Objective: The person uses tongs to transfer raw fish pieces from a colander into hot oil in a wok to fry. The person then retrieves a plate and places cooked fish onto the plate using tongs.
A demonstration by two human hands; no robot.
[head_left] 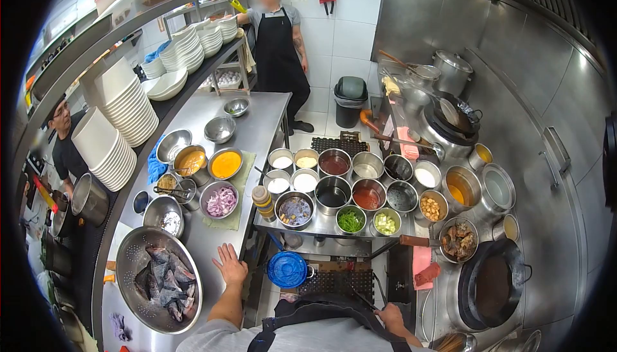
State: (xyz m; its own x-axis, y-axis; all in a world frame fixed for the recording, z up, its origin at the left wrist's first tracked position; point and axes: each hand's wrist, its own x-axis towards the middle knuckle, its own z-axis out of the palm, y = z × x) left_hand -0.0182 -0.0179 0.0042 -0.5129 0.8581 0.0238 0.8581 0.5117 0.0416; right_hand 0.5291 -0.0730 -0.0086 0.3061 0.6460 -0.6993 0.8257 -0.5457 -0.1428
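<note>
Left hand point(229, 266) is laid on left steel table point(270, 111), fingers apart, beside colander point(128, 288). At near right, thin dark tool point(366, 300), type unclear, is clamped in right hand point(390, 318).

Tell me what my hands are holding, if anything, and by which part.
Your right hand holds what looks like tongs by the near end; your left hand holds nothing.

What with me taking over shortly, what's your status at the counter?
Left hand open, spread on steel counter. Right hand holding what look like tongs. Fish pieces in colander; nothing visible between it and left hand.
</note>
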